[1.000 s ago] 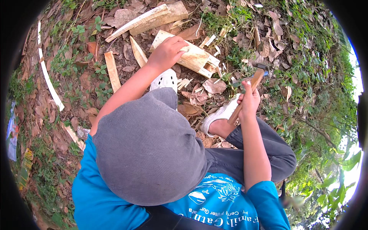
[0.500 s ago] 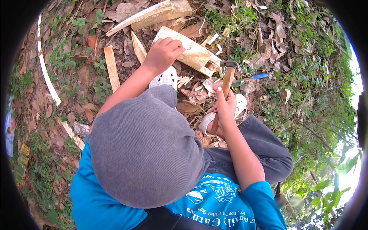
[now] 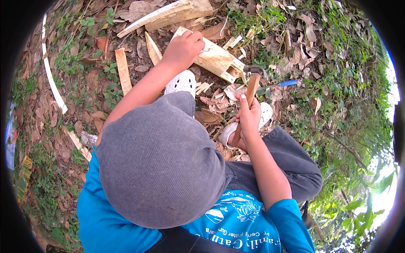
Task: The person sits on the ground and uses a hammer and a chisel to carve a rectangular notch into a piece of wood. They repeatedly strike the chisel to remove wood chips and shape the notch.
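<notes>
My left hand presses down on a pale split block of wood that lies on the leaf-covered ground. My right hand is closed around the wooden handle of a small hatchet-like tool. Its dark metal head sits at the right end of the block, touching or just above it. A grey cap and blue shirt fill the lower middle of the view and hide the ground beneath them.
A long split log lies beyond the block. Thin wood slats and chips lie to the left, with a white strip further out. A blue-handled tool rests on leaves at right. White shoes stand near the block.
My right hand has swung the tool from a raised position at the right down and forward to the block's right end. My left hand has stayed on the block.
</notes>
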Demonstrator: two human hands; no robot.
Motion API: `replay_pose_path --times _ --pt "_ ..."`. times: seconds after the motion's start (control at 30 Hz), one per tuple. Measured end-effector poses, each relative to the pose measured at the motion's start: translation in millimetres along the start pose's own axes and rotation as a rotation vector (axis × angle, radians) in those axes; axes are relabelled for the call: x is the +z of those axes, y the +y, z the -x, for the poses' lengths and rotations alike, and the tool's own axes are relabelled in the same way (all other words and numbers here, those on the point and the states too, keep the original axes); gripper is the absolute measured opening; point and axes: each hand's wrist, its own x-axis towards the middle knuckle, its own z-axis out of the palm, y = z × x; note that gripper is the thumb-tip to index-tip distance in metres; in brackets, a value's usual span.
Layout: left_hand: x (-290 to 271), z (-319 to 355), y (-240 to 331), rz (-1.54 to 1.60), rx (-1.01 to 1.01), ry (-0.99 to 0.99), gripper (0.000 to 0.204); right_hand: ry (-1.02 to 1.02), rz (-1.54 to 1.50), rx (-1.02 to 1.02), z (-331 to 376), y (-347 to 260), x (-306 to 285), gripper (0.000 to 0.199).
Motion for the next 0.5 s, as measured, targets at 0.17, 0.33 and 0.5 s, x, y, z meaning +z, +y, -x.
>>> replay_pose_path --times 0.17,0.33,0.5 --pt "8.6 -2.7 -6.1 -0.230 0.142 0.065 0.012 0.001 0.017 0.011 0.9 -3.8 1.7 0.024" --pt "11.4 -0.9 -7.0 -0.153 0.093 0.161 0.014 0.011 0.013 0.008 0.2 -3.5 1.2 0.024" --pt "11.5 0.3 -5.3 -0.114 0.022 0.198 0.014 0.006 0.023 0.007 1.8 -4.5 2.4 0.024"
